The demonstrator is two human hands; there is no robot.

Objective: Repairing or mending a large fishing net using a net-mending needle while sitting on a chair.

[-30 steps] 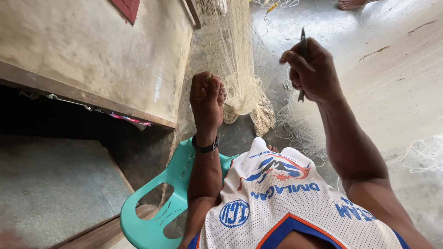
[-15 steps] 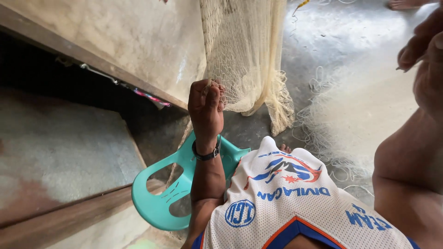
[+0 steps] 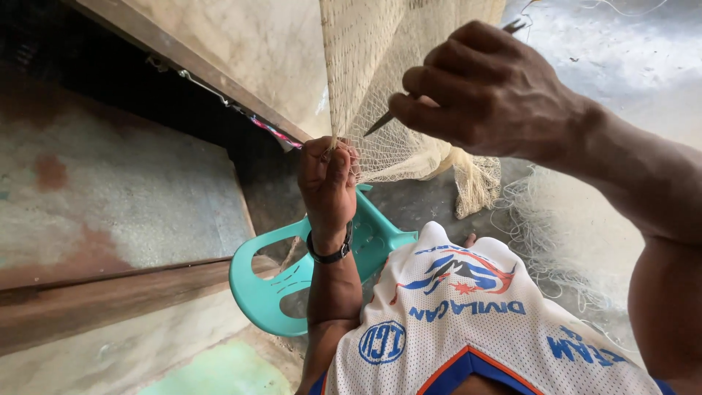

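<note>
Daylight fills the right side, where the pale concrete floor (image 3: 629, 66) is washed out close to glare. The recess under the wooden beam (image 3: 110, 300) at upper left sinks into deep shadow with no detail. The right hand (image 3: 490, 95), close to the lens, looks oversized and slightly soft; the net (image 3: 365, 66) and left hand (image 3: 327, 183) are sharp. Wide-angle stretch bends the frame edges.

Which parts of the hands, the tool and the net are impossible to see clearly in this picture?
- Netting needle, head view: its middle is hidden inside the right hand.
- Left hand: the fingertips pinching the fishing net are curled out of view.
- Net top: cut off by the upper edge.
- Green plastic chair: seat covered by the person's body.
</note>
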